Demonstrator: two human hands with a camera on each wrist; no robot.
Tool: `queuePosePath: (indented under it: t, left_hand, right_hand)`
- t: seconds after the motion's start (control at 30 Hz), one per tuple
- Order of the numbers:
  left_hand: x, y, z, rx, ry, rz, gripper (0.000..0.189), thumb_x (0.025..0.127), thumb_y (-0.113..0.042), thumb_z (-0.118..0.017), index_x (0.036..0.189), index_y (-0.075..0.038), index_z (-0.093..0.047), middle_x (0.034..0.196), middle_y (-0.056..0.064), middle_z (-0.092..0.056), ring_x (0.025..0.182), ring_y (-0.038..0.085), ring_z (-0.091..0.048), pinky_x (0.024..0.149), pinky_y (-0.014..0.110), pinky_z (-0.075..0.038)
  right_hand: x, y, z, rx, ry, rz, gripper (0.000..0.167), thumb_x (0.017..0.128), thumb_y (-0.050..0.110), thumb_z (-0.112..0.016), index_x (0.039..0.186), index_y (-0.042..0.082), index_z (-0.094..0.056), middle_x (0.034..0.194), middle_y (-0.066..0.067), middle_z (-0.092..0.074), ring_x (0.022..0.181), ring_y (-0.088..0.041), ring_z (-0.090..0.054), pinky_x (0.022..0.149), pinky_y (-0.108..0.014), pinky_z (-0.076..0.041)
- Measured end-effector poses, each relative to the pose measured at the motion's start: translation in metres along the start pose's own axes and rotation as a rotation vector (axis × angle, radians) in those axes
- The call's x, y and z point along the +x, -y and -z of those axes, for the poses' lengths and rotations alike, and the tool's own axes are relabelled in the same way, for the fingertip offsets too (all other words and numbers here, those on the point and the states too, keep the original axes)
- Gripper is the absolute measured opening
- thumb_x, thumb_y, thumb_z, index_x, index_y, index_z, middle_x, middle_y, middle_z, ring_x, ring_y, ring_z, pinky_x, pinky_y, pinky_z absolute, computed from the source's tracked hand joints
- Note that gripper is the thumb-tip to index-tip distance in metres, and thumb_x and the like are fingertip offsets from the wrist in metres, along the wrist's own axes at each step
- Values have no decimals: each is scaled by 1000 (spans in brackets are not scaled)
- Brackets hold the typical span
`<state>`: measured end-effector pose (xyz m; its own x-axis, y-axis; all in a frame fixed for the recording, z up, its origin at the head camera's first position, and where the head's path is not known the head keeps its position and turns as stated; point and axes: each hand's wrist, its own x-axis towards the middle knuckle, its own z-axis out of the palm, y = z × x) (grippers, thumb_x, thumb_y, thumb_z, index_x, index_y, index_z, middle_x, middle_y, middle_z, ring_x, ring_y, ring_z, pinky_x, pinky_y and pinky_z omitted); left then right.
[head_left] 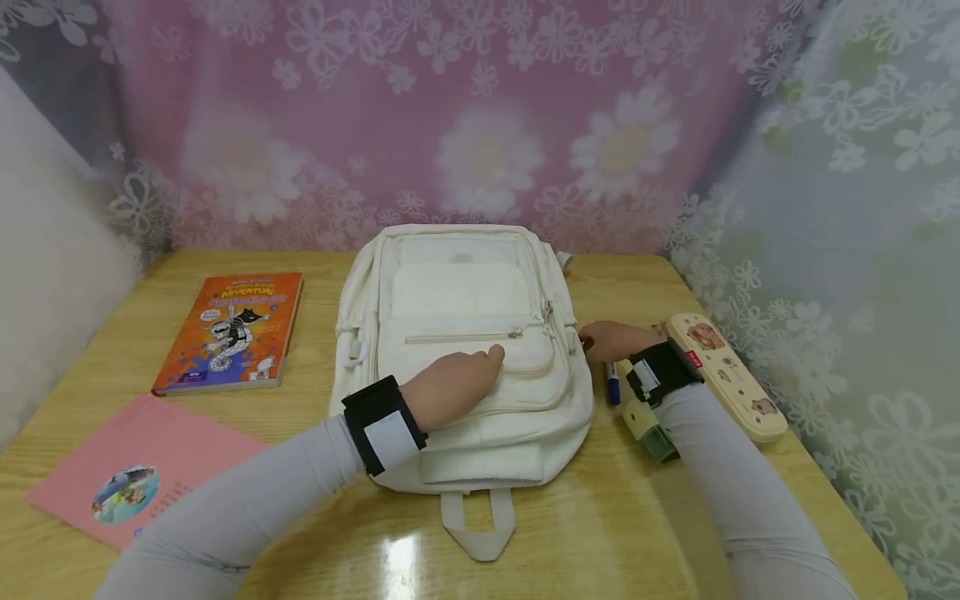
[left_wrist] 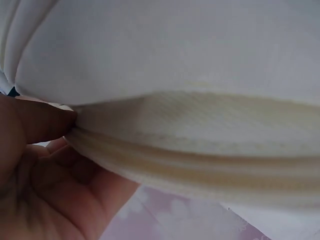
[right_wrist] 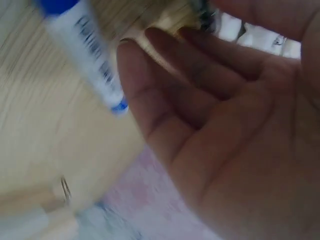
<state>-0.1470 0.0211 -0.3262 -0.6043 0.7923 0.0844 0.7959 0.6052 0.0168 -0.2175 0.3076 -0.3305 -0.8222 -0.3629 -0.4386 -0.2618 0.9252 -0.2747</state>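
A cream backpack [head_left: 465,283] lies on its back on the table, its top loop toward me. My left hand [head_left: 457,387] is over its front, and in the left wrist view the thumb [left_wrist: 47,120] and fingers pinch the edge of a pocket opening [left_wrist: 200,135]. At the bag's right side is my right hand [head_left: 626,340], its fingers loosely bent in the right wrist view, with no object seen in the palm. A white-and-blue marker [right_wrist: 85,50] lies beside those fingers. It also shows in the head view below the right hand.
A green-and-cream case [head_left: 647,429] lies partly under the right forearm. Farther right is a cream pencil case [head_left: 727,375] with bear pictures. To the left are an orange book [head_left: 232,333] and a pink booklet [head_left: 180,450]. A flowered curtain [head_left: 420,125] hangs behind the table.
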Motion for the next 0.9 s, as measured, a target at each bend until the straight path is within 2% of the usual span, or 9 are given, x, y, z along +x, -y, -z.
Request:
queuePosePath:
  t: [0.23, 0.37, 0.5, 0.6, 0.73, 0.83, 0.9]
  left_hand:
    - [-1, 4, 6, -31, -21, 7, 27, 97, -2, -43, 123, 5, -40, 67, 6, -55, 50, 13, -52, 48, 23, -36]
    - [-2, 6, 11, -45, -28, 20, 22, 98, -5, -42, 119, 3, -40, 68, 5, -55, 49, 11, -50, 48, 22, -35]
    - [-3, 8, 15, -75, -32, 29, 28, 99, -6, -42, 125, 5, -39, 74, 8, -59, 53, 14, -56, 51, 24, -41]
    - [-4, 9, 16, -92, -36, 28, 33, 99, -6, -41, 130, 6, -37, 78, 10, -62, 57, 17, -59, 54, 26, -45]
    - [-4, 8, 17, -114, -34, 29, 34, 99, -6, -41, 131, 6, -37, 77, 10, -62, 57, 17, -59, 54, 27, -45]
    - [-4, 8, 16, -132, -25, 44, 35, 99, -7, -41, 132, 6, -37, 74, 9, -61, 56, 16, -58, 54, 27, -44]
    - [-3, 8, 15, -143, -19, 57, 35, 99, -7, -41, 132, 6, -37, 70, 8, -60, 55, 16, -57, 53, 27, -42]
  right_hand:
    - [10, -10, 5, 164, 34, -88, 28, 90, 10, -52, 114, -4, -59, 114, -21, -60, 99, -30, -59, 80, -38, -51]
    - [12, -11, 6, 251, 22, -97, 25, 93, 12, -50, 113, -3, -58, 114, -21, -58, 100, -31, -59, 84, -40, -50]
    - [12, -10, 5, 316, 11, -86, 26, 97, 12, -46, 114, -4, -57, 115, -22, -57, 105, -32, -58, 90, -42, -50]
    - [10, -8, 5, 304, 12, -96, 26, 98, 13, -43, 112, -3, -57, 110, -19, -59, 101, -30, -59, 89, -42, -50]
    - [6, -2, 5, 251, 9, -124, 21, 98, 13, -40, 100, 0, -57, 95, -16, -59, 82, -25, -56, 76, -40, -47]
    - [2, 4, 4, 194, -25, -124, 19, 98, 11, -41, 91, 2, -57, 83, -16, -60, 69, -24, -53, 66, -38, -44]
    - [-2, 8, 4, 154, -62, -119, 19, 97, 9, -44, 90, 0, -59, 80, -16, -63, 66, -24, -56, 64, -37, -46]
